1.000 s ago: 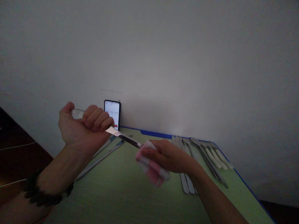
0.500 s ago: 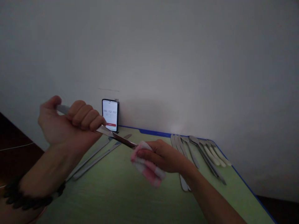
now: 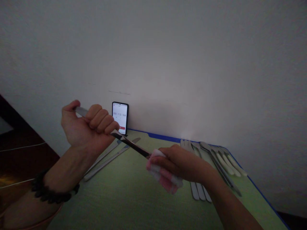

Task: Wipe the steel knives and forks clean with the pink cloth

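Observation:
My left hand [image 3: 92,124] is wrapped round the handle of a table knife [image 3: 134,146], whose shiny blade slants down to the right above the table. At the blade's far end, my right hand [image 3: 179,163] pinches a pink and white cloth [image 3: 165,177] round the metal, so the tip is hidden. Below and behind my left hand, two more knives [image 3: 111,162] lie slantwise on the green tabletop, partly covered by the hand and wrist.
A phone [image 3: 120,116] showing a running timer leans against the wall [image 3: 168,64]. On the right of the green table [image 3: 124,204] lie several knives [image 3: 195,191], dark-looking cutlery [image 3: 223,172] and several pieces with cream handles [image 3: 236,166]. Blue edging [image 3: 163,137] runs along the table's back.
The whole view has shifted, so the hands and table things appear farther right. Both hands keep hold of the knife and cloth, and the phone's timer has advanced one second.

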`<state>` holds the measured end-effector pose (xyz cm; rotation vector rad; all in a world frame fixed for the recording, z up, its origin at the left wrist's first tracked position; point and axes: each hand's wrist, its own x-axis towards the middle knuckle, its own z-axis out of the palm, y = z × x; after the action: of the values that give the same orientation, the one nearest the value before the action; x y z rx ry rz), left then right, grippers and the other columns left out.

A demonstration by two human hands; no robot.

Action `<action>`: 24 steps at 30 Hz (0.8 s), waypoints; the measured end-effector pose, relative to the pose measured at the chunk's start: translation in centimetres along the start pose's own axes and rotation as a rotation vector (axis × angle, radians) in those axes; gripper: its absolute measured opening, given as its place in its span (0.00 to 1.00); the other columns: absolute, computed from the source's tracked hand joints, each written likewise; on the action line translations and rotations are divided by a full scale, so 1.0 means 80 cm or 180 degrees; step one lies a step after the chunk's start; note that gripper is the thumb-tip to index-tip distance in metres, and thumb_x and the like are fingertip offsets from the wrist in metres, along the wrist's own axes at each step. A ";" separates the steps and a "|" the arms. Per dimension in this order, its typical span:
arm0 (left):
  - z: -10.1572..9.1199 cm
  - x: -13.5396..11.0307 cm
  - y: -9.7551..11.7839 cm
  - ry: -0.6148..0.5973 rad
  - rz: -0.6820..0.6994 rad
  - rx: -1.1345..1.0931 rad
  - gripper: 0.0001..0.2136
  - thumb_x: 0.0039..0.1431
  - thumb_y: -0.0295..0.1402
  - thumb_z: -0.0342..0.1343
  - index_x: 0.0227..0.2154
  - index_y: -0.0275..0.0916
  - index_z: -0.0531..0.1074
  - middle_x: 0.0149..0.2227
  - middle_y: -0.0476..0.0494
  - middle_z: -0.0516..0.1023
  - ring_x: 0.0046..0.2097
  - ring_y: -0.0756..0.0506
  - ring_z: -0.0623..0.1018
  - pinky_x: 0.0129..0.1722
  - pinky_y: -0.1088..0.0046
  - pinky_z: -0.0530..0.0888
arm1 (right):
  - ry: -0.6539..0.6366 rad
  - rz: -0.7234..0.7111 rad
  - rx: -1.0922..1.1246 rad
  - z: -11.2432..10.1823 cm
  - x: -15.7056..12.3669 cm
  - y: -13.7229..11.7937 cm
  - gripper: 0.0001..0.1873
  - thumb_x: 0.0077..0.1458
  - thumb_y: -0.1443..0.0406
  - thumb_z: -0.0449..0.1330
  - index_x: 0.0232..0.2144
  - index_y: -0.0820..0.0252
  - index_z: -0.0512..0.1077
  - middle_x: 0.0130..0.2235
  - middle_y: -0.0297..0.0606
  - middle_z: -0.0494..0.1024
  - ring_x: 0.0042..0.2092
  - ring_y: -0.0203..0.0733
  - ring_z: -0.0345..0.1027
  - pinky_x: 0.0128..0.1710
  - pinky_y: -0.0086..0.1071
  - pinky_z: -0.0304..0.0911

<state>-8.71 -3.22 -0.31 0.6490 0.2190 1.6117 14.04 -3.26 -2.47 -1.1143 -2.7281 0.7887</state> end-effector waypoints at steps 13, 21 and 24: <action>0.009 -0.014 -0.045 0.0234 -0.0325 -0.0301 0.19 0.55 0.41 0.38 0.15 0.41 0.38 0.13 0.56 0.38 0.16 0.53 0.41 0.14 0.72 0.47 | 0.1481 0.0367 -0.0170 0.035 0.010 -0.037 0.17 0.61 0.56 0.50 0.39 0.61 0.73 0.37 0.42 0.74 0.41 0.44 0.66 0.42 0.37 0.58; 0.011 -0.021 -0.045 0.0101 -0.0518 -0.0185 0.21 0.56 0.44 0.37 0.14 0.42 0.38 0.13 0.56 0.37 0.15 0.53 0.40 0.13 0.72 0.47 | 0.1220 0.0157 0.1059 0.051 0.023 -0.044 0.15 0.62 0.59 0.47 0.29 0.61 0.66 0.26 0.32 0.70 0.26 0.32 0.61 0.26 0.27 0.51; 0.014 -0.024 -0.044 0.0107 -0.0624 -0.0208 0.22 0.56 0.45 0.38 0.14 0.42 0.38 0.13 0.56 0.36 0.15 0.53 0.41 0.13 0.73 0.48 | 0.1355 0.0154 0.0896 0.062 0.030 -0.045 0.13 0.61 0.59 0.49 0.29 0.61 0.65 0.25 0.32 0.70 0.25 0.33 0.59 0.25 0.27 0.49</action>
<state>-5.06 -4.72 -1.67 0.5336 0.2459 1.4361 8.69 -5.91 -5.23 -1.1343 -2.1752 0.8015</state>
